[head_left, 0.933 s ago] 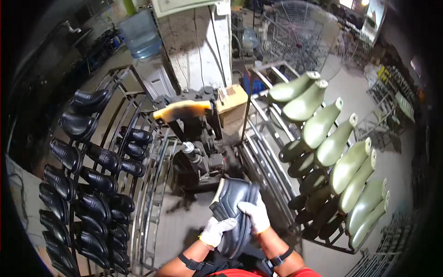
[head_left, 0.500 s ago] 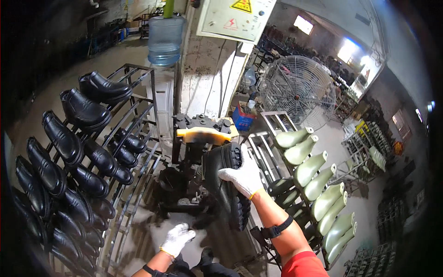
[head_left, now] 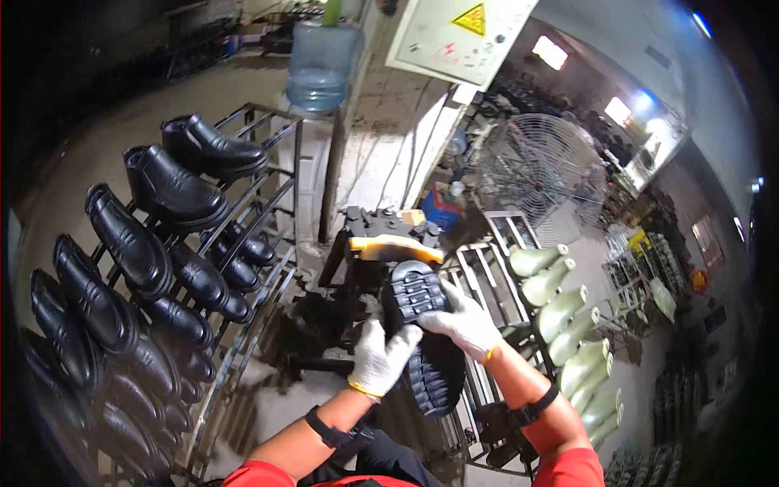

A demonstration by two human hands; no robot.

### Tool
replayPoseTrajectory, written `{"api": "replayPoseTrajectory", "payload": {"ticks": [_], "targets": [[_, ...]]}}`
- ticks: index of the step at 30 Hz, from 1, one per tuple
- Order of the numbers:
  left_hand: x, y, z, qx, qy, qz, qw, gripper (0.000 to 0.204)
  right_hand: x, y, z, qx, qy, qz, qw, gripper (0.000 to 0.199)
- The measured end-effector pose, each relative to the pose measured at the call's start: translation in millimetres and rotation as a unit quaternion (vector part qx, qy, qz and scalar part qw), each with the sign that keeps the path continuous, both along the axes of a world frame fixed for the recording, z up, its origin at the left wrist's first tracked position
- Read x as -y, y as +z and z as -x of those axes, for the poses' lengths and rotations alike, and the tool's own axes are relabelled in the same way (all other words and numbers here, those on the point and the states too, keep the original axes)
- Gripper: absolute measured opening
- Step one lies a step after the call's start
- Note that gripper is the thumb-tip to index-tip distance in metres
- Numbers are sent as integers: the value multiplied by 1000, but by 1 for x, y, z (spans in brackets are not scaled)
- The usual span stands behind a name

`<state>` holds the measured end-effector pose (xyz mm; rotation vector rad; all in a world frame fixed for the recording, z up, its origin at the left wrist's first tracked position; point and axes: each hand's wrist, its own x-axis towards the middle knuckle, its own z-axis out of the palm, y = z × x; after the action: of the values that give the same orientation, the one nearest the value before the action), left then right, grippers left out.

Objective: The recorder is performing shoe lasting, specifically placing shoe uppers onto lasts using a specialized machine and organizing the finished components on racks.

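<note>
Both gloved hands are on a black shoe (head_left: 422, 333), held sole-up in front of the dark press machine (head_left: 357, 268), its toe tucked just under the machine's yellow-orange form (head_left: 395, 248). The left hand (head_left: 380, 357) is clenched around the shoe's left flank near the middle, fingers curled onto the tread. The right hand (head_left: 464, 323) lies over the right side, its grip closed on the sole's edge.

The shoe looks fairly light for its bulk, yet stiff through that thick lugged rubber sole, with softer, glossier upper leather below that could slip under cotton gloves. By my reckoning the sole's edges are the sound place to hold it, as both hands do, since the tread gives the fingers purchase.

Half a second ago only the right hand carried the shoe, raised toward the machine, while the left hung low and free near the floor. Now the left has come up to join it, and the shoe sits closer in under the form.

To the left stands a metal rack (head_left: 268, 195) loaded with finished black shoes (head_left: 170, 191). To the right another rack carries pale green shoe lasts (head_left: 560, 312). A water jug (head_left: 323, 65) and a caged fan (head_left: 535, 174) stand behind.
</note>
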<state>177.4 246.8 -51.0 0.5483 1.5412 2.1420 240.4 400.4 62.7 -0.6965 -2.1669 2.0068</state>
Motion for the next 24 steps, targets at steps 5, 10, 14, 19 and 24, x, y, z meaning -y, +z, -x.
{"api": "replayPoseTrajectory", "payload": {"ticks": [5, 10, 14, 19, 24], "targets": [[17, 8, -1, 299, -92, -76, 947, 69, 16, -30, -9, 53, -54, 200, 977, 38], [22, 16, 8, 153, -113, -54, 980, 84, 29, -22, -4, 16, -102, 250, 963, 39], [26, 24, 2, 229, -116, -32, 966, 91, 23, -28, -9, 13, -95, 290, 952, 52], [24, 17, 6, 184, -110, -53, 975, 85, 28, -37, -17, -5, -82, 288, 954, 53], [39, 1, -3, 169, -122, 2, 978, 69, 63, -54, -48, -70, -141, 309, 938, 46]]}}
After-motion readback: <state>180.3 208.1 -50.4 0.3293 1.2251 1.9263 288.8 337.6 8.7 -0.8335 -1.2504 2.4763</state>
